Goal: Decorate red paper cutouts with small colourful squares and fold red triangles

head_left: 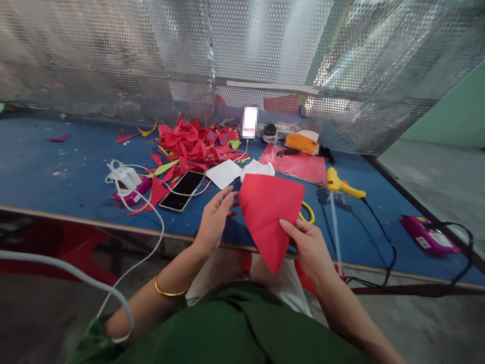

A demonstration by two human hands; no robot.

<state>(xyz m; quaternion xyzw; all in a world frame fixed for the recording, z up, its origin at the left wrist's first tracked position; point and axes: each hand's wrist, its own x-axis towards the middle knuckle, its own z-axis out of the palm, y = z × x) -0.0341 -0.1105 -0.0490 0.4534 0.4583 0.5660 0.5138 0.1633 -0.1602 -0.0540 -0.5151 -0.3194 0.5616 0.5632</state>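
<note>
A large red paper piece (269, 212), wide at the top and pointed at the bottom, is held up over the table's front edge. My right hand (308, 245) grips its right side, thumb on the front face. My left hand (216, 215) is just left of the paper, fingers apart and slightly curled, holding nothing. Behind the red sheet, yellow scissor handles (307, 212) stick out at its right. White paper pieces (224, 174) lie beyond it. A black-screened phone (182, 191) rests left of my left hand with a white cable across it.
Red scraps (185, 139) are heaped at the back of the blue table (76, 167). A yellow glue gun (343, 184) stands at right, its black cord running to a purple power strip (430, 235). A white charger (127, 178) sits on another purple strip at left.
</note>
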